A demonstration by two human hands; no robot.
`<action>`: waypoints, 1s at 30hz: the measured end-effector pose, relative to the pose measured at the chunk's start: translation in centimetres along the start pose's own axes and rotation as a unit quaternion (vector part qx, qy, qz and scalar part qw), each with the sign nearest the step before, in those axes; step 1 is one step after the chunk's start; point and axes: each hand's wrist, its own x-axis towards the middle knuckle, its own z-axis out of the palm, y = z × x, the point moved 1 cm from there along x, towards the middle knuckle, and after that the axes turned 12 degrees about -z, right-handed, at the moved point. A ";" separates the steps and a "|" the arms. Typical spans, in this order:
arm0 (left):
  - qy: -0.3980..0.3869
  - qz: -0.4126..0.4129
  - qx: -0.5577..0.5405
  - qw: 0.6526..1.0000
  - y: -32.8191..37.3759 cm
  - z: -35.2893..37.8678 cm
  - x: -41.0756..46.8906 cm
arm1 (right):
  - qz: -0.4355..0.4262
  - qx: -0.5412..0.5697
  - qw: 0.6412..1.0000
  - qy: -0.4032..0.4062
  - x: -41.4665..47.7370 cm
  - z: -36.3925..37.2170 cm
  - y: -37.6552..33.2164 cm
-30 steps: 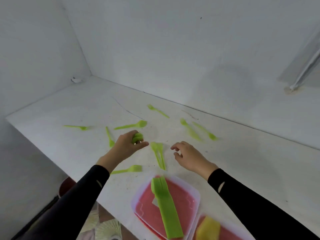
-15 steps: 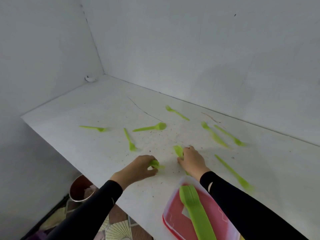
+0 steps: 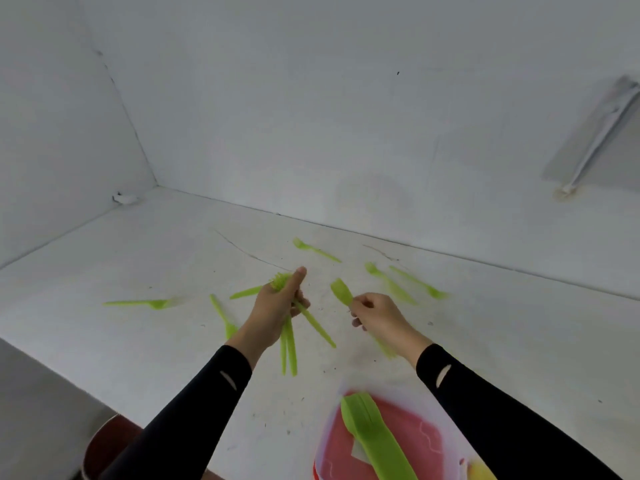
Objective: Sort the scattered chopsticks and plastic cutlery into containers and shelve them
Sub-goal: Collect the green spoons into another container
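Lifted off the table (image 3: 138, 358) now, my left hand (image 3: 273, 310) grips a fork bundle (image 3: 289, 341), right hand (image 3: 377, 315) pinches one utensil (image 3: 341, 292); gathering advances.

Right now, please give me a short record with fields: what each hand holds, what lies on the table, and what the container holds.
left hand: grips a bundle of green plastic forks, tines by the thumb
right hand: pinches one green plastic utensil; type unclear
table: scattered green cutlery lies beyond both hands
container: clear, red bottom; holds a stack of green cutlery
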 end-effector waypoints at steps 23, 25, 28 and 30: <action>-0.124 -0.074 0.018 0.989 -1.9 11.5 2.4 | 0.065 -0.432 0.895 -0.095 -5.6 -12.7 10.3; -0.145 -0.072 0.052 0.985 -1.9 12.5 2.4 | 0.021 -0.455 0.886 -0.081 -6.0 -12.6 10.5; -0.166 -0.054 0.101 0.979 -1.9 13.4 2.7 | -0.029 -0.464 0.881 -0.090 -5.8 -12.7 10.2; -0.188 -0.037 0.151 0.970 -1.9 13.5 3.4 | -0.060 -0.429 0.897 -0.091 -5.2 -13.1 9.6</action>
